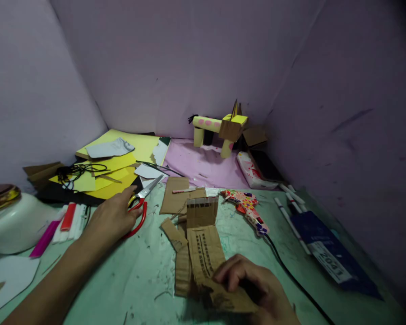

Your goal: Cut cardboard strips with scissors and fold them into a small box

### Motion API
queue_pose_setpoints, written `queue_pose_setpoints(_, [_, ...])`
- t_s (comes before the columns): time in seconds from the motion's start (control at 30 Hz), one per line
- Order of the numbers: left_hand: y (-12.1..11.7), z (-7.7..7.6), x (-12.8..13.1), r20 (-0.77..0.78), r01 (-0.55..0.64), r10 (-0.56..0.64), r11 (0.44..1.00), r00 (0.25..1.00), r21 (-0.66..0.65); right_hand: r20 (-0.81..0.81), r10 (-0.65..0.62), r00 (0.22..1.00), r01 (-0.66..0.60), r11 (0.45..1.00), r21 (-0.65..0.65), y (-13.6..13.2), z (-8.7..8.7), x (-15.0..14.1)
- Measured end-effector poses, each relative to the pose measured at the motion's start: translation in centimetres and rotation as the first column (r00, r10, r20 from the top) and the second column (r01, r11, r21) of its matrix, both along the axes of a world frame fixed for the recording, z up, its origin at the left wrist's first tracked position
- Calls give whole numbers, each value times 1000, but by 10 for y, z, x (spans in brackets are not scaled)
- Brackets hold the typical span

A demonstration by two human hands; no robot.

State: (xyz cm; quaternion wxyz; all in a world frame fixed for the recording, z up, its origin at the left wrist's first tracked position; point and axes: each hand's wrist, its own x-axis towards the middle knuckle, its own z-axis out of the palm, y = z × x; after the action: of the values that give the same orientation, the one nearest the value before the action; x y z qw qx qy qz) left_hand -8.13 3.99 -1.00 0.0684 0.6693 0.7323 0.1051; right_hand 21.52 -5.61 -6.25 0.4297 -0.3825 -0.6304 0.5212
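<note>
My left hand is closed around the handles of red-handled scissors at the table's left. Their blades point up and to the right, slightly parted. My right hand grips the lower end of a creased brown cardboard strip with dark printed characters, the thumb hidden underneath. The strip's far end folds up. Loose cardboard scraps lie beside and under it, and a flat cardboard piece is just beyond. To the right lies a flower-patterned glue gun with a black cord.
Yellow sheets and black string are piled at back left. Several markers lie by a white rounded object. A paper-and-cardboard animal stands at the back. A dark blue packet lies at right; walls enclose the table.
</note>
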Motion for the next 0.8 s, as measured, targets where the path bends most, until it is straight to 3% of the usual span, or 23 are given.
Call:
queue_pose_setpoints(0.1, [-13,4,12,-55,103,-95,979,994,177,-3,-20,1000,20,996,89,-7,-13,6])
queue_pose_setpoints(0.17, [-28,8,29,71,289,-330,897,941,336,9,-9,1000,8,991,134,-9,-17,7])
queue_pose_setpoints(0.2, [-37,9,39,174,407,-491,837,854,365,28,3,1000,-7,988,152,-10,-17,8])
queue_pose_setpoints(0.23, [-46,9,49,270,580,-662,746,699,328,49,12,999,-20,985,172,-11,-15,8])
queue_pose_setpoints(0.27, [-54,9,59,355,734,-755,641,551,226,70,12,997,-25,980,196,-12,-12,8])
queue_pose_setpoints(0.33, [-67,4,77,473,801,-710,599,521,17,140,8,990,-42,969,242,-12,-4,7])
queue_pose_setpoints(0.4, [-72,-5,88,460,800,-701,599,545,-35,257,-28,966,-53,952,302,-10,3,7])
queue_pose_setpoints(0.6, [-67,-29,93,259,765,-753,640,605,73,580,-157,799,-119,905,409,3,8,8])
queue_pose_setpoints(0.73, [-61,-32,93,312,632,-599,775,737,-7,620,-175,765,-82,928,364,7,6,3])
queue_pose_setpoints(0.8, [-59,-32,95,231,533,-502,841,833,-92,660,-203,723,-29,946,323,7,5,-1])
